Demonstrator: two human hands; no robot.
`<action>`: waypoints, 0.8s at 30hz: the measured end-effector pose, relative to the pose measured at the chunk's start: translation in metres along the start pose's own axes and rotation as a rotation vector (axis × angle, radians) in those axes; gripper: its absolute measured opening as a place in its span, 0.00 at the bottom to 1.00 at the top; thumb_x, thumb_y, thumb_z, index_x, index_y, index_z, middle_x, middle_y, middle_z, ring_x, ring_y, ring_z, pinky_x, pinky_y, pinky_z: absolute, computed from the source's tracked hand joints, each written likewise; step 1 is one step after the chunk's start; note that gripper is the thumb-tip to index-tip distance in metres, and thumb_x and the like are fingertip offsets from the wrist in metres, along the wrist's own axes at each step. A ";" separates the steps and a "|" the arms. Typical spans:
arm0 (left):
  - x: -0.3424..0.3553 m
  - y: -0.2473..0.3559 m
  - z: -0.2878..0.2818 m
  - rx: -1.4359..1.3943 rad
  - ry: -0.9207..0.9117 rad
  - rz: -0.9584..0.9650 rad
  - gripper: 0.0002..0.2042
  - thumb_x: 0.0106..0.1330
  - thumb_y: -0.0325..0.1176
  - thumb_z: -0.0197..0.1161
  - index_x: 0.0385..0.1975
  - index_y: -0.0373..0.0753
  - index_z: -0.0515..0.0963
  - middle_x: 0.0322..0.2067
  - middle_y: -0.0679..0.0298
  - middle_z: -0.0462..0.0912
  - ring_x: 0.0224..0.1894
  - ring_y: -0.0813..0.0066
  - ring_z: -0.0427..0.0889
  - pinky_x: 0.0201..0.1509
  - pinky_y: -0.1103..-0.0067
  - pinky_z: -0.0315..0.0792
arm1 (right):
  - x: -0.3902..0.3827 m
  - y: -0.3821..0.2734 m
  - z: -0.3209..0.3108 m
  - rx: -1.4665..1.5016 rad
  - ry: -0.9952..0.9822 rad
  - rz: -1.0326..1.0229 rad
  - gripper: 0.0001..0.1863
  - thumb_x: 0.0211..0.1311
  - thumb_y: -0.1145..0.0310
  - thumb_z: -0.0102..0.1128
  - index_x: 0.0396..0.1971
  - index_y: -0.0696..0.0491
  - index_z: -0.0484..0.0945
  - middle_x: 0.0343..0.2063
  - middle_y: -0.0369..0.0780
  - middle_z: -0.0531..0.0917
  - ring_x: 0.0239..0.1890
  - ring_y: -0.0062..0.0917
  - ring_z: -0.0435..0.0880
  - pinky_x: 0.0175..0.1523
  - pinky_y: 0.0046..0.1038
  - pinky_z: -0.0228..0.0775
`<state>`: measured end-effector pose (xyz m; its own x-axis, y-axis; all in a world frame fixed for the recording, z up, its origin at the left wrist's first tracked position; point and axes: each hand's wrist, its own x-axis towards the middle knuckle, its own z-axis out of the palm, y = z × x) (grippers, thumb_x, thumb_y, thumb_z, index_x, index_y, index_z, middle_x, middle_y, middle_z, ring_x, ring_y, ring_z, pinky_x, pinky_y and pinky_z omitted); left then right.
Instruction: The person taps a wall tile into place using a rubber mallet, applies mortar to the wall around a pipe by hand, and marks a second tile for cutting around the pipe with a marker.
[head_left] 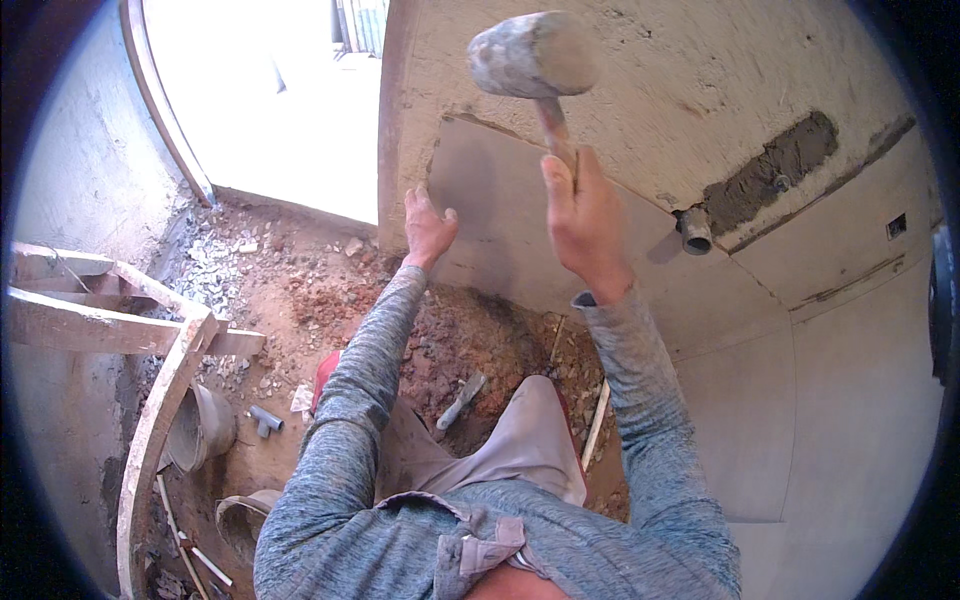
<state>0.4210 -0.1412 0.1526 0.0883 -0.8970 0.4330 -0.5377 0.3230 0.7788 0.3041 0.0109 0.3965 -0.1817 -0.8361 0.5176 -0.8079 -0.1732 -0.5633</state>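
My right hand is wrapped round the handle of a mallet, whose thick, pale, scuffed head is raised in front of the wall. Below and left of it, a large grey-beige wall tile stands against the wall at floor level. The fingers of my left hand are stretched out along that tile's left edge, holding nothing. On the dirt between my legs lies a small hand tool; its exact kind is unclear.
A grey pipe stub sticks out near a wet mortar patch. More tiles cover the right wall. At left stand a wooden trestle and buckets, with a pipe tee nearby. Rubble lies before a bright doorway.
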 end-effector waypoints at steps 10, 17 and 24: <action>-0.004 -0.010 0.007 0.038 -0.079 -0.006 0.38 0.54 0.35 0.63 0.62 0.20 0.55 0.61 0.32 0.59 0.66 0.38 0.57 0.71 0.62 0.54 | 0.030 -0.034 0.023 0.013 -0.003 -0.142 0.21 0.68 0.54 0.49 0.34 0.60 0.75 0.25 0.54 0.78 0.31 0.50 0.79 0.36 0.45 0.67; -0.001 0.004 0.008 -0.053 -0.069 0.033 0.39 0.53 0.35 0.63 0.62 0.20 0.54 0.60 0.32 0.58 0.66 0.38 0.56 0.71 0.61 0.54 | 0.025 0.046 0.056 -0.302 -0.190 -0.101 0.20 0.68 0.54 0.49 0.33 0.59 0.73 0.24 0.54 0.78 0.29 0.49 0.79 0.34 0.44 0.67; 0.001 -0.018 0.008 0.061 -0.023 0.034 0.40 0.52 0.34 0.63 0.62 0.20 0.54 0.60 0.33 0.59 0.66 0.39 0.55 0.71 0.62 0.53 | 0.028 -0.032 0.027 -0.042 0.034 -0.101 0.23 0.67 0.53 0.50 0.34 0.62 0.77 0.25 0.55 0.79 0.31 0.51 0.80 0.36 0.48 0.67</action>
<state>0.4241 -0.1502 0.1353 0.0507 -0.8928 0.4476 -0.5903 0.3347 0.7345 0.3397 -0.0212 0.4121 -0.1160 -0.7973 0.5923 -0.8459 -0.2332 -0.4796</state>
